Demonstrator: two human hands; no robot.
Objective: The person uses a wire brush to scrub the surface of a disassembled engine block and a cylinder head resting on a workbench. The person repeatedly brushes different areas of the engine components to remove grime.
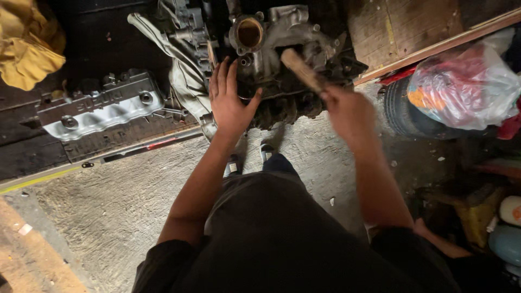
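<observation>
Right hand is wrapped in a closed grip around a wooden handle, which sticks out toward 11 o'clock over the engine. Whatever head is on that handle can't be made out, since only the wooden shaft shows and it's a bit blurred. Left hand is laid flat with fingers spread apart, palm down against the dirty engine block, so nothing is gripped there, it's just pressed on.

Engine sits on the floor at about 12 o'clock from the person, right in front of the feet. On top of it a grey cast intake manifold can be seen, with a round throttle opening that looks brownish inside. A pale rag is draped along the 10 o'clock side of the engine, just beside the left hand.

Off at 9 o'clock, well apart from the hands, a silver valve cover is laid on dark wooden boards. A yellow cloth is bunched up in the far 10 o'clock corner.

At 2 o'clock a clear plastic bag stuffed with colourful stuff is resting on a black tyre, near the right hand but not touching it. A wooden panel stands behind that at 1 o'clock.

Rough concrete floor takes up the 7 o'clock area, and dark trousers fill the bottom of the view.
</observation>
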